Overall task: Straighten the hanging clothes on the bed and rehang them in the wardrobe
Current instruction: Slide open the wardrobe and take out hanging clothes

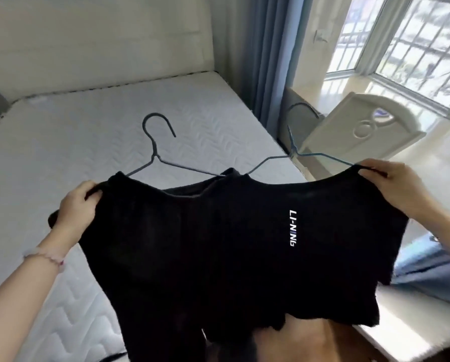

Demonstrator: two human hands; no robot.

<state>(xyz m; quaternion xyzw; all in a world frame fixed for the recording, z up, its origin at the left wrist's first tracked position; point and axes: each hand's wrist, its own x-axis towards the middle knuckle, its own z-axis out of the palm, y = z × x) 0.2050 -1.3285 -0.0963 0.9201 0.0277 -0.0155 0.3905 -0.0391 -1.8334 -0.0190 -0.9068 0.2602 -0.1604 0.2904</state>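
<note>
Two black garments on wire hangers are held up in front of me above the bed (62, 142). The left black garment (140, 231) hangs on a grey hanger (156, 152), its hook pointing up. My left hand (75, 207) grips that garment's left shoulder. The right black shirt (323, 231), with white "LI-NING" lettering, sits on a blue-grey hanger (294, 150). My right hand (398, 189) pinches its right shoulder. The two garments overlap in the middle. No wardrobe is in view.
A cream headboard (93, 43) backs the white quilted mattress. A blue curtain (268, 56) hangs right of the bed, beside a barred window (414, 40). A white carved panel (362, 129) leans by the sill. Blue fabric (432, 267) lies on a white ledge at right.
</note>
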